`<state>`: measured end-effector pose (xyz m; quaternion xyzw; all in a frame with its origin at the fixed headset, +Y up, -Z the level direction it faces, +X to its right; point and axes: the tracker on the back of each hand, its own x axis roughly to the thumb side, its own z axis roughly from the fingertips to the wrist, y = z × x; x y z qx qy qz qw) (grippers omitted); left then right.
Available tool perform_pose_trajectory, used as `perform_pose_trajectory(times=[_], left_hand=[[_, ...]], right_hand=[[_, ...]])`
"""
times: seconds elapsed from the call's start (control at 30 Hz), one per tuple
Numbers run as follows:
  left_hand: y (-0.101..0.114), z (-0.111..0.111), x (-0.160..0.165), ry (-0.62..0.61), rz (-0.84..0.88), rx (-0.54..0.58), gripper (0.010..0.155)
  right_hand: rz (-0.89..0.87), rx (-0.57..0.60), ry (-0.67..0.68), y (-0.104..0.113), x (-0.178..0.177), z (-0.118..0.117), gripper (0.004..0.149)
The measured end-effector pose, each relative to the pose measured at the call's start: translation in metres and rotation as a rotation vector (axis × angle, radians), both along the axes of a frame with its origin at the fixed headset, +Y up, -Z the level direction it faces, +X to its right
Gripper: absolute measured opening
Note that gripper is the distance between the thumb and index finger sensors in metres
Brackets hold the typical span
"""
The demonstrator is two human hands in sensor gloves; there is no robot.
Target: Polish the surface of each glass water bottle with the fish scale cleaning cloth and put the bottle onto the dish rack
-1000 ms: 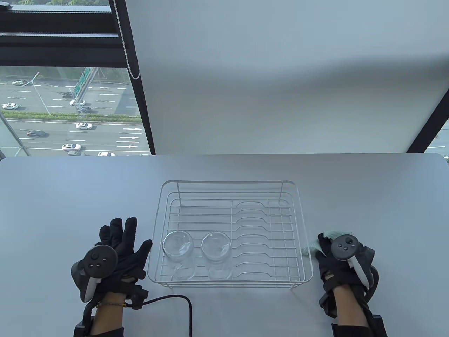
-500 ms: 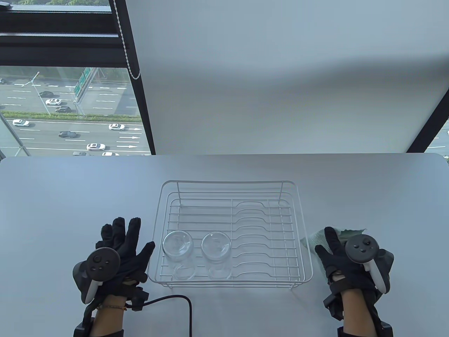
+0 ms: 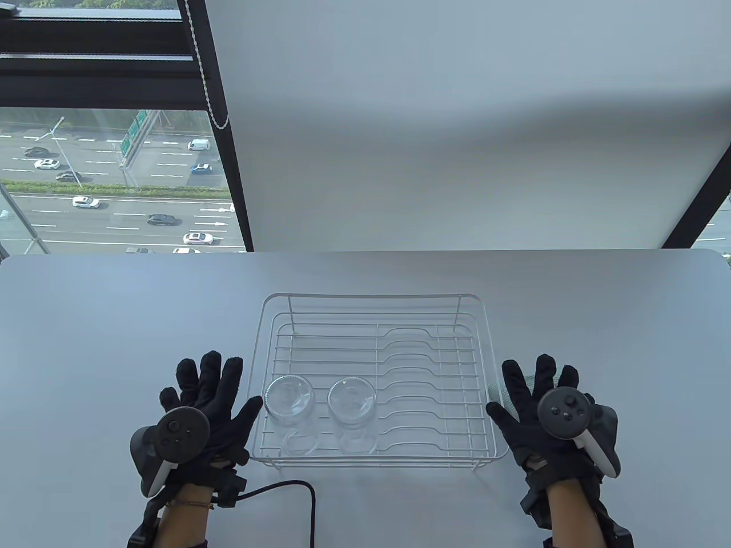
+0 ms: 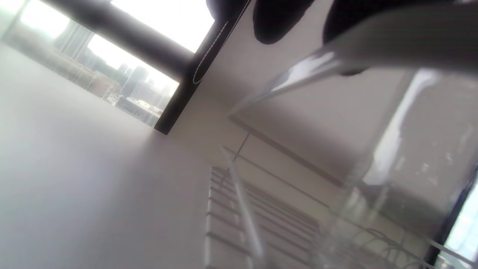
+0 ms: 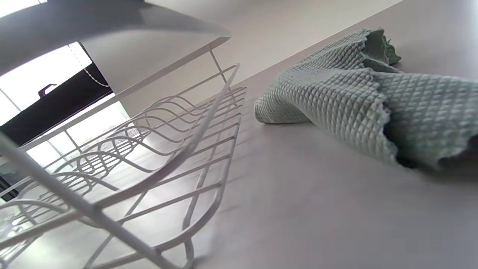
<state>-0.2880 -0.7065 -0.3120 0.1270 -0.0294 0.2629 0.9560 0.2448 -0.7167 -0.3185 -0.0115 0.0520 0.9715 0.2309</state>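
Observation:
Two clear glass bottles, one on the left [image 3: 290, 399] and one beside it [image 3: 352, 401], stand side by side in the front left of the white wire dish rack [image 3: 374, 297]. My left hand [image 3: 208, 394] lies flat and open on the table just left of the rack, fingers spread. My right hand [image 3: 534, 394] is spread open just right of the rack, above the pale green cloth [image 5: 358, 93], which lies crumpled on the table and is mostly hidden under it in the table view. In the left wrist view a blurred bottle [image 4: 392, 179] fills the right side.
A black cable [image 3: 297, 491] curls on the table in front of the rack from my left wrist. The table's far edge [image 3: 365, 252] meets a window and a grey blind.
My right hand let go of the cloth, opened its fingers and shifted slightly left over it. My left hand slid a little right toward the rack, still flat.

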Motion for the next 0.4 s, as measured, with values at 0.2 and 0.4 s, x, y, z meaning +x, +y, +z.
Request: perform_pose_trajectory(times=[0.2, 0.4], left_hand=[[0.0005, 0.0011, 0.0011, -0.015, -0.006, -0.005, 0.076], [-0.0013, 0.0003, 0.0021, -0.020, -0.005, -0.015, 0.076]], right_hand=[[0.026, 0.006, 0.003, 0.0010, -0.0011, 0.0008, 0.073], [0.027, -0.001, 0.002, 0.0000, -0.0016, 0.0005, 0.073]])
